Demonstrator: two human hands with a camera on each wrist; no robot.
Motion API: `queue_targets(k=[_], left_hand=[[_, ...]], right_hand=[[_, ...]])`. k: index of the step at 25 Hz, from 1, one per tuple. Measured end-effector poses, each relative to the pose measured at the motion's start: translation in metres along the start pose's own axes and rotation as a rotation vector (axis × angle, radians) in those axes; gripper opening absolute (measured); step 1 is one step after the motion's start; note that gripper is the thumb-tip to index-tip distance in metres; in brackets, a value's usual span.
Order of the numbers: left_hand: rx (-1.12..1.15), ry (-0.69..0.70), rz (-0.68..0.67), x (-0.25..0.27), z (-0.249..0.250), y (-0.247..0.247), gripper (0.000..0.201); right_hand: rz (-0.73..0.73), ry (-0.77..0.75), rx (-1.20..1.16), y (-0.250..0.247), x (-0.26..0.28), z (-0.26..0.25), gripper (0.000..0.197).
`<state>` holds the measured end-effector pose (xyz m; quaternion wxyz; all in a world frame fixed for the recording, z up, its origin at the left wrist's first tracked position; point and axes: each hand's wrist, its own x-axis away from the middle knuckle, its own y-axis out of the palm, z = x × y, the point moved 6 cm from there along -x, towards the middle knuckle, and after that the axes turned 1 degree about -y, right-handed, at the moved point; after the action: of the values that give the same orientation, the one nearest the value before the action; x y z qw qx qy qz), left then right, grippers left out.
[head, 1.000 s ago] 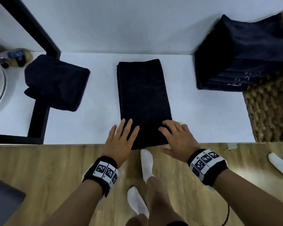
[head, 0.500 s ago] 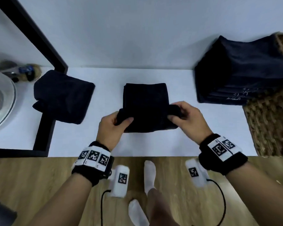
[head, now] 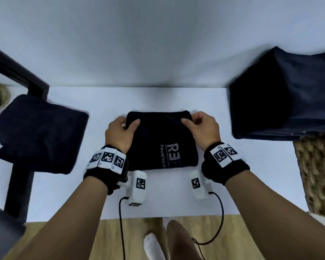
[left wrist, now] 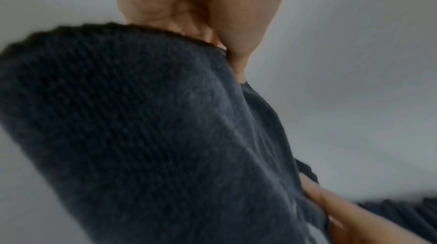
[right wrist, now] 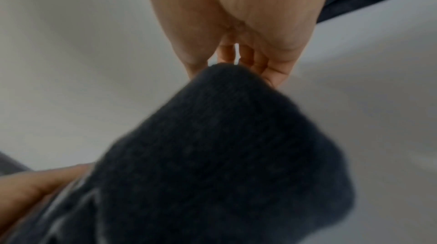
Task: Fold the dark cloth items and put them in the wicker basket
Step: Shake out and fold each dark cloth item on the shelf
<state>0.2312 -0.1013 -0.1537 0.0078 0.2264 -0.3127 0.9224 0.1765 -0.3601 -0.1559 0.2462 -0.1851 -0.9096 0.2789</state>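
Folded dark knit cloth with grey lettering is laid mid white tabletop. Far corners are pinched: left one by left hand, right one by right hand. Brown wicker basket is seen at right edge, dark cloths stacked on it.

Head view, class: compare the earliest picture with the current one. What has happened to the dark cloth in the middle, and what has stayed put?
The middle cloth was a long strip with both hands flat on its near end. The left hand and right hand took hold of that end and carried it away from the person, halving the cloth; printed lettering now faces up. The cloth on the left and the pile over the wicker basket stayed put.
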Motion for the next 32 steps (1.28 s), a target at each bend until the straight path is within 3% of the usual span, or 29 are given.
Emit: queue_targets(k=[3, 5, 7, 10, 11, 13, 16, 21, 24, 26, 30, 32], left_hand=[[0.132, -0.12, 0.084, 0.0, -0.022, -0.016, 0.038], [0.2, -0.188, 0.031, 0.006, -0.033, -0.016, 0.054], [0.199, -0.192, -0.055, 0.02, -0.032, -0.006, 0.077], [0.223, -0.207, -0.126, 0.032, -0.02, 0.005, 0.098], [0.245, -0.23, -0.155, 0.033, -0.017, 0.007, 0.097], [0.321, -0.289, -0.259, 0.04, -0.009, 0.006, 0.077], [0.494, -0.386, -0.413, 0.064, 0.026, -0.002, 0.064], [0.787, -0.229, -0.653, 0.124, 0.166, 0.01, 0.038], [0.731, -0.044, -0.641, 0.144, 0.245, 0.04, 0.035], [0.68, -0.003, -0.647, 0.148, 0.281, 0.069, 0.034], [0.601, -0.018, -0.621, 0.133, 0.313, 0.129, 0.031], [0.48, 0.042, -0.577, 0.122, 0.316, 0.151, 0.043]], right_hand=[[0.03, 0.109, -0.117, -0.005, 0.007, 0.011, 0.037], [-0.029, 0.176, -0.098, -0.005, 0.016, 0.012, 0.056], [-0.115, 0.174, 0.016, 0.003, 0.026, 0.009, 0.055], [-0.168, 0.207, -0.118, 0.011, 0.042, 0.003, 0.043], [-0.173, 0.225, -0.167, 0.012, 0.047, 0.0, 0.042], [-0.147, 0.217, -0.212, 0.003, 0.062, -0.007, 0.04], [-0.002, 0.124, -0.272, -0.045, 0.083, -0.033, 0.034], [0.287, -0.041, -0.322, -0.189, 0.1, -0.084, 0.027], [0.398, -0.046, -0.324, -0.275, 0.083, -0.083, 0.03], [0.436, -0.018, -0.282, -0.316, 0.059, -0.068, 0.036], [0.403, 0.042, -0.137, -0.354, 0.003, -0.035, 0.046], [0.34, 0.082, -0.008, -0.354, -0.02, -0.015, 0.045]])
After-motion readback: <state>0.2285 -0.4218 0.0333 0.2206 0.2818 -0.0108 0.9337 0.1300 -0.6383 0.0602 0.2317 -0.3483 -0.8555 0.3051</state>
